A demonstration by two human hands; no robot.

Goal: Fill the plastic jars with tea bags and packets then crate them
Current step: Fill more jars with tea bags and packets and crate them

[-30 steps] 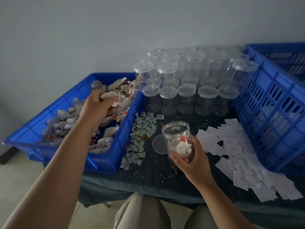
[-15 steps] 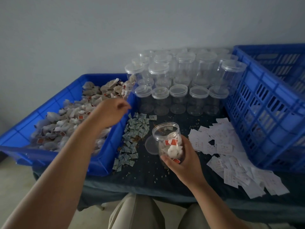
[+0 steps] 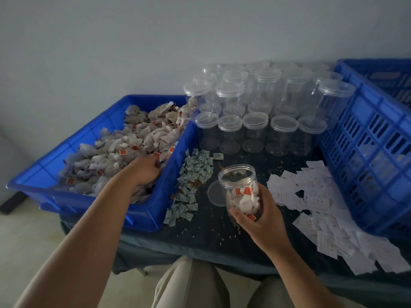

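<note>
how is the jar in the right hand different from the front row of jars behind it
The held jar has no lid; the row jars are lidded. The held jar is partly filled with tea bags; the row jars look empty. The right hand grips the held jar; the row jars stand on the table. Both are clear, round plastic.

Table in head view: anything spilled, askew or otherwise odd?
Yes. Brown crumbs, likely loose tea, lie scattered on the dark cloth around the small packets and the lid, beside the jar the right hand holds. White slips sprawl untidily.
</note>
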